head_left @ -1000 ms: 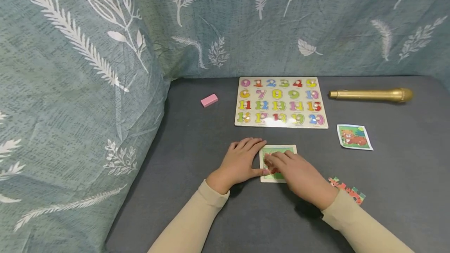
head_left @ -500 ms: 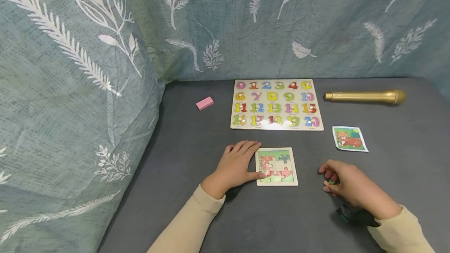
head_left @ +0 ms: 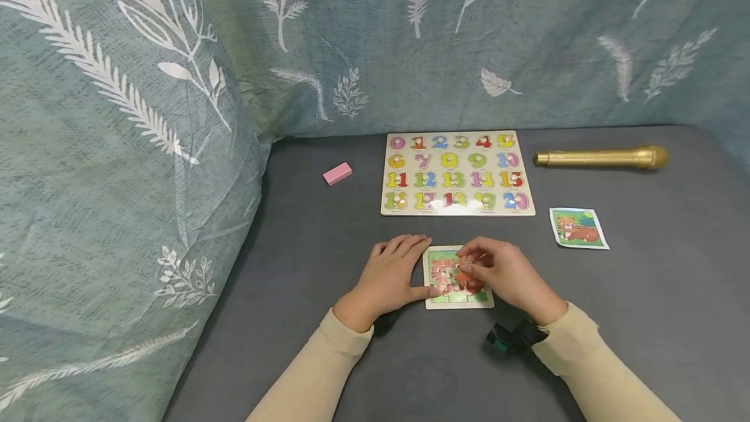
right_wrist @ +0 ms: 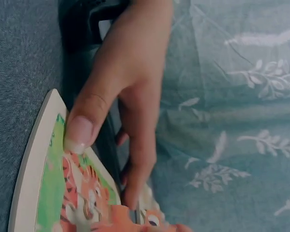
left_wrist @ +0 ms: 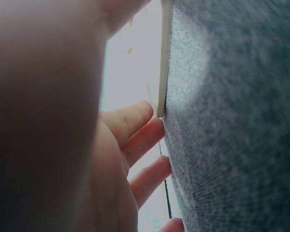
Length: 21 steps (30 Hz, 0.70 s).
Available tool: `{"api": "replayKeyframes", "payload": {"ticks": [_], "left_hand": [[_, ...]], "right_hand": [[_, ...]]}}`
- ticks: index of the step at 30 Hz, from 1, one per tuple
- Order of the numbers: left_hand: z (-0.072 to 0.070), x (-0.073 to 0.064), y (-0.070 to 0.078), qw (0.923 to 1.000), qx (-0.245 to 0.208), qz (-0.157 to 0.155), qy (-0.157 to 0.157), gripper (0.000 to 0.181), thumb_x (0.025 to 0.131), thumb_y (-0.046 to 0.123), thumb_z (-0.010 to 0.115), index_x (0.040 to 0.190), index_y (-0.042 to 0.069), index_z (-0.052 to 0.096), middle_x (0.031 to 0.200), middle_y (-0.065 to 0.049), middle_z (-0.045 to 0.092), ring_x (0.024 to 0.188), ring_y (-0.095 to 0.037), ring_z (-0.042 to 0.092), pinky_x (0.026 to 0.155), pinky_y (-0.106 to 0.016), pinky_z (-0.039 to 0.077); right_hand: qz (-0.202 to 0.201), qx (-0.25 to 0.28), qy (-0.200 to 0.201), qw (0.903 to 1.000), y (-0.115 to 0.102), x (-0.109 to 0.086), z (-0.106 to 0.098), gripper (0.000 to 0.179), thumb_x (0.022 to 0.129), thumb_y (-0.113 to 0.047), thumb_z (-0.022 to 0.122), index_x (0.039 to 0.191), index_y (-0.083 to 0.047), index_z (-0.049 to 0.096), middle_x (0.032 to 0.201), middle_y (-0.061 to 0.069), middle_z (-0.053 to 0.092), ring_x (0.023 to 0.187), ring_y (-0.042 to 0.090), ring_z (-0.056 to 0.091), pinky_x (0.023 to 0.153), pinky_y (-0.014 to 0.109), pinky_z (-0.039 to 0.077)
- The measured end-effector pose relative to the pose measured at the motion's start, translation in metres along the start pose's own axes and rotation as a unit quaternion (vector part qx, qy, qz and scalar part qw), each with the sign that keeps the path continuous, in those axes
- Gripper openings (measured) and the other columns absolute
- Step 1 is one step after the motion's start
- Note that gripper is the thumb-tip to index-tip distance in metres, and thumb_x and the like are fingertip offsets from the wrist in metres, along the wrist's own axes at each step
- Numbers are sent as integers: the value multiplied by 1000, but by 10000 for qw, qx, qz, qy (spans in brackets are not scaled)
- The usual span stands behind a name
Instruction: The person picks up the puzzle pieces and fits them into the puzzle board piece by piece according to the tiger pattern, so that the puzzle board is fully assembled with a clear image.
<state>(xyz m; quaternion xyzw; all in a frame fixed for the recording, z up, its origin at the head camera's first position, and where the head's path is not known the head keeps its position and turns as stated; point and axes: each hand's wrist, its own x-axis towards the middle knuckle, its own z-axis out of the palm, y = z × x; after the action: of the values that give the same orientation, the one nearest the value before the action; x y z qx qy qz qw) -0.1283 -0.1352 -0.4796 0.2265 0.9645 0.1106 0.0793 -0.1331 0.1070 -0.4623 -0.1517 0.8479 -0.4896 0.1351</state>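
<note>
My left hand [head_left: 394,279] rests by the left side of a small tiger jigsaw board [head_left: 489,305], its thumb on the frame and its other fingers stretched toward the top left corner. In the left wrist view the fingertips [left_wrist: 145,110] lie right at the board's edge [left_wrist: 161,72]. Over the board, my right hand [head_left: 510,275] pinches an orange jigsaw piece [head_left: 462,275] between thumb and fingers. Tiger pieces fill part of the board. The right wrist view shows the right thumb [right_wrist: 82,133] close above the green picture, with the orange piece [right_wrist: 123,217] at the bottom.
Behind the board lies a wooden number puzzle [head_left: 458,173]. A pink block [head_left: 337,174] is at the back left. On the right are a tiger picture card [head_left: 579,228] and a gold microphone-shaped stick [head_left: 600,157]. A patterned cloth [head_left: 375,44] hangs behind the table.
The right hand went from the board to the loose pieces at its right, then came back over the board with a piece. The left hand stayed at the board.
</note>
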Motion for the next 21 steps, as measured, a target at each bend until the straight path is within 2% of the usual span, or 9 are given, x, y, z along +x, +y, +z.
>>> {"api": "replayKeyframes", "payload": {"ticks": [6,13,18,21], "left_hand": [[-1,3,3,10000,10,5,-39,93,90,66,73,163,17,40,164,-2,41,150,-25,35,114,-54,33],[-1,4,1,9999,101,72,2,93,90,66,72,163,18,40,163,-2,41,149,-25,36,114,-54,33],[-1,4,1,10000,59,77,-24,93,90,66,73,162,18,41,163,-2,42,150,-25,36,114,-54,33],[-1,5,1,9999,78,69,-16,93,90,66,73,162,18,41,163,-2,42,149,-25,36,113,-54,34]], "right_hand": [[120,-86,141,9998,-3,6,8,13,94,-3,78,105,-2,71,83,3,67,59,17,65,54,33,55],[-219,-930,498,9942,-2,6,16,14,90,-4,82,101,-3,74,80,0,63,58,9,61,56,30,52],[-432,-1782,677,9807,0,5,20,11,89,-7,85,96,-5,76,82,-1,56,64,10,56,62,32,50],[-613,-2321,913,9664,0,4,22,15,86,-11,89,94,-7,77,85,2,52,68,13,54,61,34,50]]}}
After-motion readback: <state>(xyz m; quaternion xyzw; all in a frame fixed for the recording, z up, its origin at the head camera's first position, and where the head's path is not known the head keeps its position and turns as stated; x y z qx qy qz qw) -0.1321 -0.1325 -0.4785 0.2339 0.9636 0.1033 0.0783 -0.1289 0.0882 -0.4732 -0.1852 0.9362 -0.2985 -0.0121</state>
